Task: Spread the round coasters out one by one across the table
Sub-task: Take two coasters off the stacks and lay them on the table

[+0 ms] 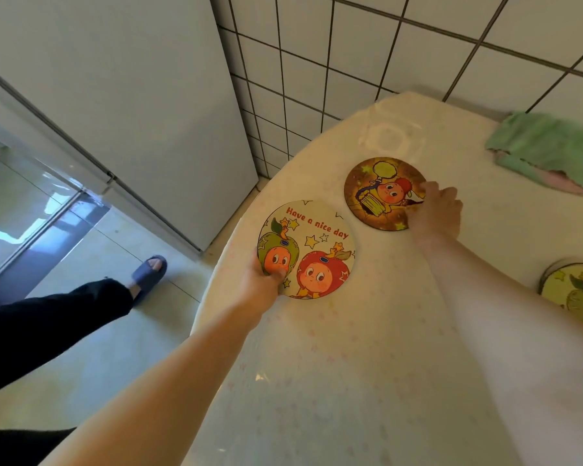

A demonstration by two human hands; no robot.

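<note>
Table (367,381): rounded edge, glossy pale cloth, faint pink print. Left hand (261,280) pinches rim of cream coaster (313,243), flat disc near table edge. Right hand (435,210), fingers curled, grips edge of brown coaster (374,196). Coaster stack (572,290) at right. Fuzzy green cloth (549,146) by tiled wall.

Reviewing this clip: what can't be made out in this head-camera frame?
- Coaster stack: cut off by the right edge; count unreadable.
- Brown coaster: its right rim hidden under the right hand.
- Cream coaster: the left hand covers its near-left edge; whether it is lifted is unclear.
- Green cloth: blurred, cropped.
</note>
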